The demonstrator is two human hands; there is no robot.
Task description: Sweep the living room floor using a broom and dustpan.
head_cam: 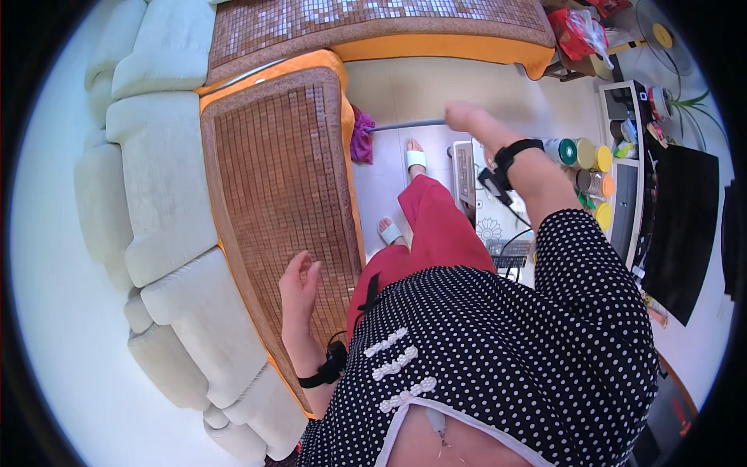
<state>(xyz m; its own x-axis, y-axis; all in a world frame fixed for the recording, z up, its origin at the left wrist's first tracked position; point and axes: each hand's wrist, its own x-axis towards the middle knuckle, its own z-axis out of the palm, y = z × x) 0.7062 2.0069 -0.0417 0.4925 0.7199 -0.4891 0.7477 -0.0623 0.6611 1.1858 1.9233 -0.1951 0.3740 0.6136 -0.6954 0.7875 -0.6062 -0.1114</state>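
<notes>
My right hand (pixel 465 115) is closed around the end of a long thin mop handle (pixel 408 125), stretched out in front of me. The handle runs left to a bunched purple cloth head (pixel 362 135) on the tiled floor, close against the sofa's base. My left hand (pixel 299 283) hangs above the sofa seat at my side, its fingers loosely bent and holding nothing. Both wrists wear black straps with small devices. My feet in pale slippers stand on the floor between the sofa and a low table.
A beaded mat (pixel 280 192) covers the sofa seat at left, with pale cushions (pixel 169 181) behind it. A patterned table (pixel 490 216) with several lidded jars (pixel 585 153) stands at right. Beyond are a TV cabinet (pixel 633 169), a red bag (pixel 572 32) and a fan (pixel 662 36).
</notes>
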